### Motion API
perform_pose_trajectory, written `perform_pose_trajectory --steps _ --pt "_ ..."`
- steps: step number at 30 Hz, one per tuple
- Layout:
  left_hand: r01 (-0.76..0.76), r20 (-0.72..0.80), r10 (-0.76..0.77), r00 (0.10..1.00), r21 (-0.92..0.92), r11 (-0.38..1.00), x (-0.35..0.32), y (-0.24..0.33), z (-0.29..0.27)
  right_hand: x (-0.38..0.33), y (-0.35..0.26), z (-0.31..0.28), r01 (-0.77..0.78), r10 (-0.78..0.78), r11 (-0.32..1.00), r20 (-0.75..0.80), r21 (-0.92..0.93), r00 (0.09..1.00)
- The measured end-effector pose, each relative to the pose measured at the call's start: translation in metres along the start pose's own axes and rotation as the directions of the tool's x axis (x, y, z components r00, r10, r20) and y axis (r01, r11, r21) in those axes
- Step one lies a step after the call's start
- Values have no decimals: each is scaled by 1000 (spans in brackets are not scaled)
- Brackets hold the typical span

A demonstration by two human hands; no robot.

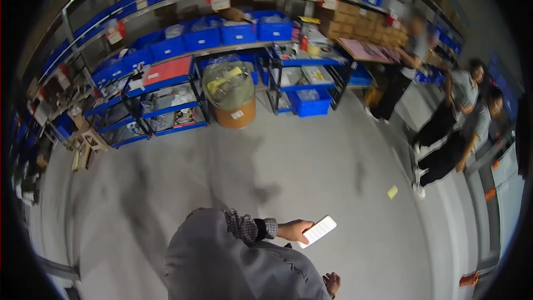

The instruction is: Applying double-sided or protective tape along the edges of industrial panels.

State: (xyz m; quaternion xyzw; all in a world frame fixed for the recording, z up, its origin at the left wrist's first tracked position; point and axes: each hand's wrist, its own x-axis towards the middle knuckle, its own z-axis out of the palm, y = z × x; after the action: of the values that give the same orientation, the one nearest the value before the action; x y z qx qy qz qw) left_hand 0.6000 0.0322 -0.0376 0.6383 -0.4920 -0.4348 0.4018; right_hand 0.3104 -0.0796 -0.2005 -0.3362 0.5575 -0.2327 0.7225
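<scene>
Grey concrete floor fills the middle of a storeroom, and it is ringed at the far side by metal shelves packed with blue bins. Lower blue-and-black racks stand in front of the shelves, holding papers, bags and small boxes. Between two of these racks sits a brown round drum topped with a clear plastic bag that has something yellow inside. Stacked cardboard boxes rest on the shelving to the right, just above a slanted board with pink sheets. Three other people in grey tops and dark trousers stand along the right wall, well apart from the wearer. A small yellow slip lies on the floor near them. At the bottom of the view the wearer's grey top shows, with a checked sleeve reaching out from it. That hand has its fingers curled around the near end of a flat white card or phone-like slab, held out over the floor at waist height; which hand it is cannot be told for certain, though it looks like the left. The other hand hangs low at the bottom edge, close to the body, its fingers loosely bent and holding nothing visible.
</scene>
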Motion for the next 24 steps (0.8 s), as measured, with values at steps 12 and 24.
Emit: perform_pose_trajectory --steps 12,24 --pt "77 -264 -51 963 86 993 -3 -12 -49 -15 -140 225 735 -267 651 849 -190 456" --pt "150 -523 -135 842 -14 989 22 -65 -173 64 -190 400 806 54 557 976 -203 209"
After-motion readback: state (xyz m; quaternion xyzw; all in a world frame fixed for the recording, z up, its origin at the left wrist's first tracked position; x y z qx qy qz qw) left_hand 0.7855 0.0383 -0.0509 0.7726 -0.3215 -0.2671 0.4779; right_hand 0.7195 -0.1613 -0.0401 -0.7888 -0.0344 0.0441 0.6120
